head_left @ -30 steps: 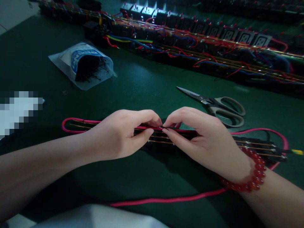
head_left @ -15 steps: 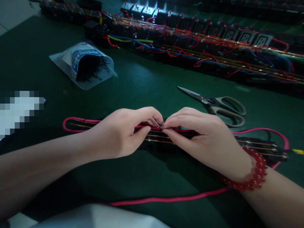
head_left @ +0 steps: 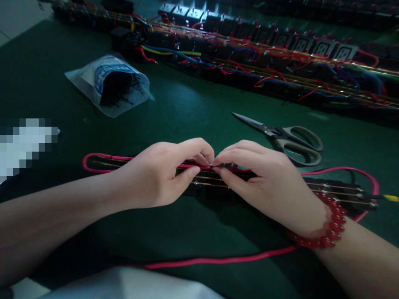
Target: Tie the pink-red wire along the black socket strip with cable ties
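A red cable (head_left: 218, 261) loops along a narrow black strip with copper rails (head_left: 335, 193). My left hand (head_left: 162, 174) is closed at the middle of the strip, thumb and bent index finger on the cable. Facing it, my right hand (head_left: 264, 174), with a red bead bracelet (head_left: 335, 226) at the wrist, pinches at a small black cable tie (head_left: 211, 167) around the cable. The fingertips of both hands meet there and partly hide the tie. Another dark tie (head_left: 111, 157) sits around the cable near its left loop.
Scissors (head_left: 274, 135) lie behind my right hand. An opened plastic bag (head_left: 93, 79) of black cable ties rests at the back left. Long wired socket strips (head_left: 249, 54) run across the back of the green table (head_left: 187, 120). A pixelated pale patch (head_left: 28, 145) is at left.
My fingers have shifted slightly at the tie; the right thumb has moved a little right and the right wrist slightly left. The cable and strip stay in place.
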Motion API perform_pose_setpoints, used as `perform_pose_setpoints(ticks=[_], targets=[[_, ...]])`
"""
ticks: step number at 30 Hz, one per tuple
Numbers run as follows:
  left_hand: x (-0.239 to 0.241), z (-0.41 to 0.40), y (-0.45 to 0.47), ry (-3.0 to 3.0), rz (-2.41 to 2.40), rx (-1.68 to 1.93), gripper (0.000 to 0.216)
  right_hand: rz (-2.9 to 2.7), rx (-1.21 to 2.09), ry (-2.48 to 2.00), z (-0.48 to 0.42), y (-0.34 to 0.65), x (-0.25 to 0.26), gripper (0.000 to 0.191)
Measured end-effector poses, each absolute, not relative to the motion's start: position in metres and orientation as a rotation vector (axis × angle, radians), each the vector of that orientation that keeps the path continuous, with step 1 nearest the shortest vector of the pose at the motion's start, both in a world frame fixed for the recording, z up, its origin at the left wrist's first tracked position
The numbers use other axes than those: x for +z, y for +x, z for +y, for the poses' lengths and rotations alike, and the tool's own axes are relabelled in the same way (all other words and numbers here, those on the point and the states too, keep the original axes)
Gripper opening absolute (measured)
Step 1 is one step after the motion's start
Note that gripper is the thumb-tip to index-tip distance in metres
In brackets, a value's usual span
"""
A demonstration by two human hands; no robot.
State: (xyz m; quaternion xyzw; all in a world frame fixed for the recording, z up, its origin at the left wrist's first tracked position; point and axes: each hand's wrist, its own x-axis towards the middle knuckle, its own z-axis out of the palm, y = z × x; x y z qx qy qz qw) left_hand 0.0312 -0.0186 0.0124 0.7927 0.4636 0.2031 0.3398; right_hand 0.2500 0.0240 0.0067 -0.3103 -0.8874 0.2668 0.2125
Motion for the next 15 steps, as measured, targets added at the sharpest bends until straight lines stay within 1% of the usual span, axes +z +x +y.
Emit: perform_pose_setpoints(ticks=[9,15], targets=[[0.0127,-0.0203,0.0327,2.055,1.244,0.513,0.024,-2.406,0.791,-0.929,0.025,0.2486,0.0124,0.01],[0.0121,-0.019,0.0329,2.082,1.223,0.502,0.023,-2.386,0.798,-0.952,0.0259,0.2488,0.012,0.011]])
